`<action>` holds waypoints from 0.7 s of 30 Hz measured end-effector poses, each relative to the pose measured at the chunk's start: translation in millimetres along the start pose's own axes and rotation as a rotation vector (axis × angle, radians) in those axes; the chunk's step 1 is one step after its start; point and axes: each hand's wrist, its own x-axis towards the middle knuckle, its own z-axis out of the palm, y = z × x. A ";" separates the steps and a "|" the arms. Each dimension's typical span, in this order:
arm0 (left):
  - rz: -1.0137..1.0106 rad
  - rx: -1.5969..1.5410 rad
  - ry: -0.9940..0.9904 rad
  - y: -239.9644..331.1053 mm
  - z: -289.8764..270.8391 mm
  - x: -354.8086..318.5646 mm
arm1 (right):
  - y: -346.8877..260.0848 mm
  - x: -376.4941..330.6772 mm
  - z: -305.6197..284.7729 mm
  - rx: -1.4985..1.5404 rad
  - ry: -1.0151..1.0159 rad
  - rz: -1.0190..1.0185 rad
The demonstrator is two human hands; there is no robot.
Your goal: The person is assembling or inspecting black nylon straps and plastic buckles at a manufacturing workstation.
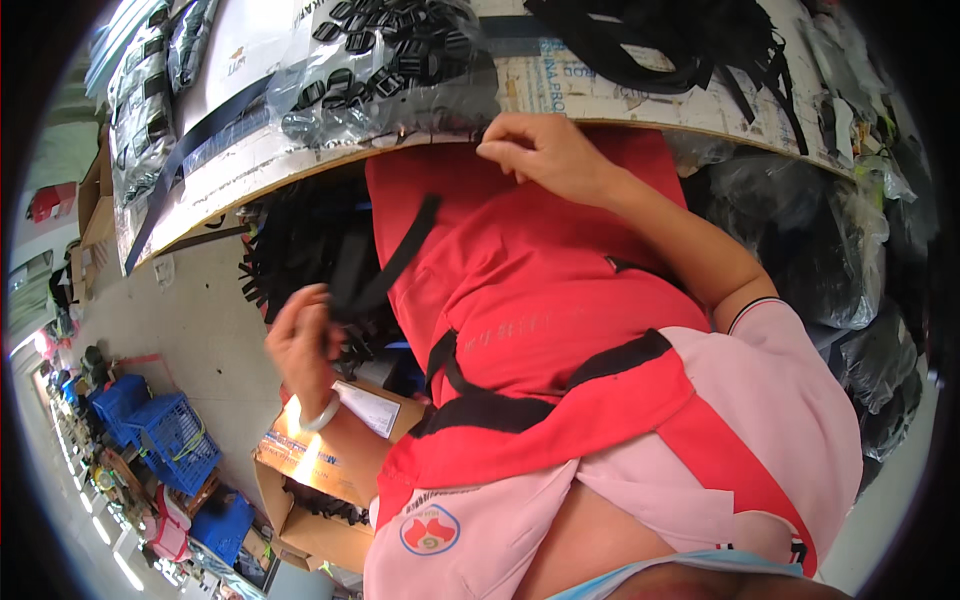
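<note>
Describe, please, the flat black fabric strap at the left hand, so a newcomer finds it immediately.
Start at the large red cloth apron. Beside its left edge, the left hand holds the strap. Unlike the tangled black straps on the white tabletop, this one curves in mid-air.

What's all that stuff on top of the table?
Black plastic buckles, black straps and clear plastic bags lie on the table. The surface beneath those piles can't be seen.
</note>
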 end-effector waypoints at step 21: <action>-0.243 -0.693 -0.451 -33.4 133.0 43.8 | -1.5 22.4 -125.5 -1.243 0.404 -0.300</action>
